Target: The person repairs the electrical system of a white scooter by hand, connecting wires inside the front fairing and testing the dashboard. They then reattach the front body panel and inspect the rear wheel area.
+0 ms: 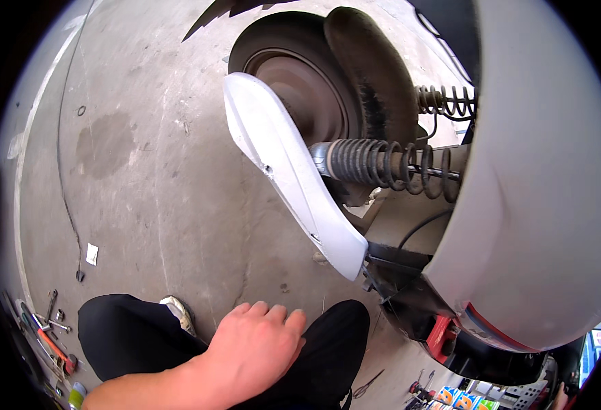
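Note:
My left hand (259, 342) reaches in from the lower left and is held above my lap, between my knees in black trousers (119, 335). Its back faces up and its fingers curl under; whatever they may hold is hidden. My right hand is out of sight. Ahead stands a scooter-like vehicle with a dusty wheel (300, 89), a dark mudguard (375, 75) and a coil-spring shock absorber (382, 164). A long white plastic panel (280, 164) slants across the wheel's near side, beyond my left hand and apart from it. A large grey body panel (539, 171) fills the right.
Wrenches and an orange-handled tool (54, 347) lie on the concrete floor at lower left. A dark cable (61, 164) trails along the left, near a small white paper (92, 254). Pliers or scissors (369, 384) and colourful packages (459, 398) lie at lower right.

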Available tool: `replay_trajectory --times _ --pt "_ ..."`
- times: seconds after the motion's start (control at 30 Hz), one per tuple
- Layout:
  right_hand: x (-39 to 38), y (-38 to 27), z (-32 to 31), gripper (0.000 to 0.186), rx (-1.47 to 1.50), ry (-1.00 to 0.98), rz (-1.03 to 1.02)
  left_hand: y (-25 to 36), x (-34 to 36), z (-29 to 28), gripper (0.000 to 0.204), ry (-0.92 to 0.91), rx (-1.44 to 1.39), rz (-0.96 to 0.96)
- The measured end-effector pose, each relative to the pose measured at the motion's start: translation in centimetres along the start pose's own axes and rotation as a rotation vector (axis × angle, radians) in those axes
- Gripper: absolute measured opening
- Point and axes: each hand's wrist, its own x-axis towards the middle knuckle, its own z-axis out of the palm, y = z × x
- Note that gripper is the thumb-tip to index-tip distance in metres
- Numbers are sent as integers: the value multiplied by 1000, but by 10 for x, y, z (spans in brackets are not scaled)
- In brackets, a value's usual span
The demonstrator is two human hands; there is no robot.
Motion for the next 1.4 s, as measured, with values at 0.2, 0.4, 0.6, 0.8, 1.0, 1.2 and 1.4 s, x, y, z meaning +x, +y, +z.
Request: replay_trajectory --times 0.2,0.4,0.6,0.8,1.0,1.2,1.4 --pt "1 5 13 92 3 -26 7 -8 15 18 26 -32 76 -15" --pt "3 10 24 91 -6 -37 6 -5 19 21 26 -6 50 -8" --pt "3 15 31 91 -9 -46 6 -8 22 28 26 -40 72 -21" --pt "5 20 40 90 -6 -54 4 -14 29 41 26 -61 92 -22" --pt "9 22 48 90 -5 -65 -3 -18 36 51 27 -164 103 -64" --pt "11 26 54 89 1 -72 -5 -17 43 51 31 -260 59 -57" --pt "14 26 58 89 -1 -72 -6 -16 47 52 34 -341 41 -42"
